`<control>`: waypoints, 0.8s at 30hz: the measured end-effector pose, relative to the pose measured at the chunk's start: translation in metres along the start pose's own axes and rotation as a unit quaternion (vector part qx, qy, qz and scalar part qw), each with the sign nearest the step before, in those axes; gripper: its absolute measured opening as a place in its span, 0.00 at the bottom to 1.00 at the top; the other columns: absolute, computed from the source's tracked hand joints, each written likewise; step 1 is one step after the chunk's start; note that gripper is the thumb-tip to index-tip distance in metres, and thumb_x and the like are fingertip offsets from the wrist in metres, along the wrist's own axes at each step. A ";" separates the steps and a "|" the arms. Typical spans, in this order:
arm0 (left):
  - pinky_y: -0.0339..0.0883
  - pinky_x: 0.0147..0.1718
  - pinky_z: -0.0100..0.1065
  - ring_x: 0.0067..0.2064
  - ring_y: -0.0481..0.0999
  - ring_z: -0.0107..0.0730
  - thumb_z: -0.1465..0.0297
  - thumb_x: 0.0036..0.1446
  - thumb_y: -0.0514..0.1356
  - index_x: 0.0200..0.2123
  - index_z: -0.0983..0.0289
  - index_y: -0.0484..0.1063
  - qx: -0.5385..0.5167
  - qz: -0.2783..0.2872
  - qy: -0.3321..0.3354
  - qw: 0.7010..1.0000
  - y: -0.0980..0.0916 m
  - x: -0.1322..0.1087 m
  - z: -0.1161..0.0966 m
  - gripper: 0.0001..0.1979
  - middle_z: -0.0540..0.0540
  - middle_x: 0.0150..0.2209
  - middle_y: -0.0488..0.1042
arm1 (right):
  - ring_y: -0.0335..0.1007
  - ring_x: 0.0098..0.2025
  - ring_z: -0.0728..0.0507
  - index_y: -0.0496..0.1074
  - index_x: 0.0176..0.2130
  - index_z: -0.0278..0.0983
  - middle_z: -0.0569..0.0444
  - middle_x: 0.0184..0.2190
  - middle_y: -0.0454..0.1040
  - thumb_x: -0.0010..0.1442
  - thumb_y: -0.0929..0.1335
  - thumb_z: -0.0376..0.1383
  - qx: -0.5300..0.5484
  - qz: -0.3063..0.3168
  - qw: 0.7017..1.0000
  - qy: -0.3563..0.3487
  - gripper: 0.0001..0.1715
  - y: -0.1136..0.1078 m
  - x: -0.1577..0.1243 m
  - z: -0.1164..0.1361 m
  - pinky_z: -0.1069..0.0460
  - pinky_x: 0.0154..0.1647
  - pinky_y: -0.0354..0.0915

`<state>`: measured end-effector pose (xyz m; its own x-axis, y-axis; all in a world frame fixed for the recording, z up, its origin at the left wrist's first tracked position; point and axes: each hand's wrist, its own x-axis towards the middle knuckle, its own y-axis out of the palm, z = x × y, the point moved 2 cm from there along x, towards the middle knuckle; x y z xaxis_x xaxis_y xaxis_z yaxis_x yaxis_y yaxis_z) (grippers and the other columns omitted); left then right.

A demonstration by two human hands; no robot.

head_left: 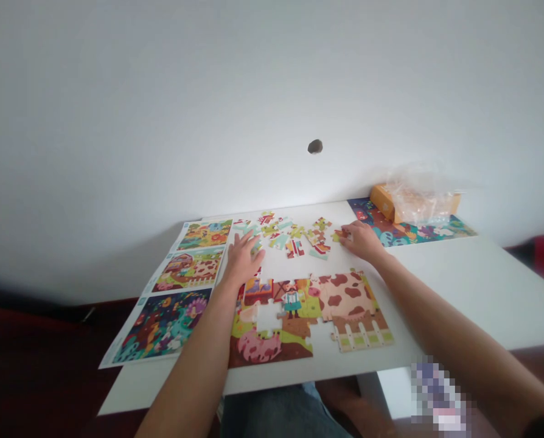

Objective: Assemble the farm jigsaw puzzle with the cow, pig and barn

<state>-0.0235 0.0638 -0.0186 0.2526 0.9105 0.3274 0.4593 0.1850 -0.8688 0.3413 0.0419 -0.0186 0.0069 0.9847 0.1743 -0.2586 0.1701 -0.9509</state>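
A partly joined jigsaw puzzle (294, 348) with a farmer, a brown-spotted cow, a pig and a white fence lies on the white table before me, with gaps in its middle and lower edge. Beyond it, loose puzzle pieces (294, 248) are scattered. My left hand (244, 258) rests at the left of these pieces, fingers spread and holding nothing, partly covering a few of them. On the right of the pile, my right hand (362, 241) has its fingertips closed on a green and red puzzle piece (338, 235) at the tabletop.
A picture sheet (194, 289) with three printed scenes lies along the table's left side. At the back right, an orange box (383, 202) and clear plastic wrapping (425, 201) sit on a dark, colourful puzzle (436, 234). A white wall (254, 121) with a hole stands behind the table.
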 end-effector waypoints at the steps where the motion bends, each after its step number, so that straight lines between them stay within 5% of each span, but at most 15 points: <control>1: 0.49 0.66 0.59 0.72 0.46 0.55 0.61 0.64 0.54 0.59 0.61 0.70 0.000 0.017 0.005 1.000 0.003 -0.001 0.000 0.23 0.59 0.67 0.60 | 0.69 0.52 0.36 0.75 0.54 0.36 0.42 0.51 0.73 0.63 0.65 0.41 0.001 0.003 1.000 0.000 0.23 0.003 -0.002 -0.001 0.45 0.56 0.62; 8: 0.45 0.65 0.64 0.72 0.43 0.57 0.56 0.63 0.56 0.63 0.56 0.66 0.005 0.109 0.032 0.994 0.001 -0.009 -0.003 0.26 0.55 0.71 0.53 | 0.67 0.52 0.31 0.73 0.57 0.37 0.40 0.50 0.71 0.61 0.67 0.51 -0.011 0.019 0.999 0.025 0.31 -0.003 -0.002 0.003 0.41 0.54 0.61; 14: 0.43 0.65 0.66 0.72 0.47 0.55 0.56 0.63 0.56 0.63 0.54 0.65 0.039 0.133 0.041 0.989 0.006 -0.009 -0.003 0.27 0.54 0.70 0.55 | 0.70 0.51 0.32 0.70 0.60 0.36 0.38 0.50 0.73 0.55 0.72 0.52 -0.013 0.032 0.996 0.079 0.39 -0.003 0.001 0.005 0.43 0.50 0.62; 17: 0.44 0.65 0.65 0.72 0.48 0.55 0.55 0.63 0.56 0.63 0.54 0.64 0.044 0.132 0.042 0.989 0.006 -0.009 -0.003 0.27 0.53 0.70 0.54 | 0.72 0.46 0.36 0.75 0.52 0.35 0.41 0.45 0.76 0.51 0.74 0.51 0.026 0.020 0.996 0.083 0.34 -0.006 0.001 0.005 0.47 0.46 0.63; 21: 0.45 0.65 0.66 0.71 0.49 0.56 0.55 0.63 0.56 0.64 0.54 0.64 0.044 0.132 0.046 0.989 0.005 -0.008 -0.003 0.28 0.53 0.70 0.55 | 0.71 0.34 0.43 0.79 0.36 0.36 0.49 0.32 0.78 0.54 0.72 0.44 0.116 -0.047 0.987 0.103 0.15 -0.020 -0.004 0.010 0.51 0.36 0.60; 24: 0.45 0.65 0.66 0.71 0.49 0.56 0.55 0.62 0.56 0.64 0.54 0.64 0.045 0.132 0.045 0.989 0.005 -0.008 -0.004 0.28 0.53 0.70 0.55 | 0.66 0.26 0.47 0.79 0.31 0.35 0.53 0.23 0.74 0.57 0.70 0.46 0.233 -0.110 0.961 0.104 0.16 -0.032 -0.015 0.020 0.52 0.30 0.58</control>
<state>-0.0202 0.0562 -0.0238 0.4306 0.8953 0.1140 0.2917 -0.0186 -0.9563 0.3304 0.0214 0.0140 0.2906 0.9216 0.2574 -0.6323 0.3869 -0.6712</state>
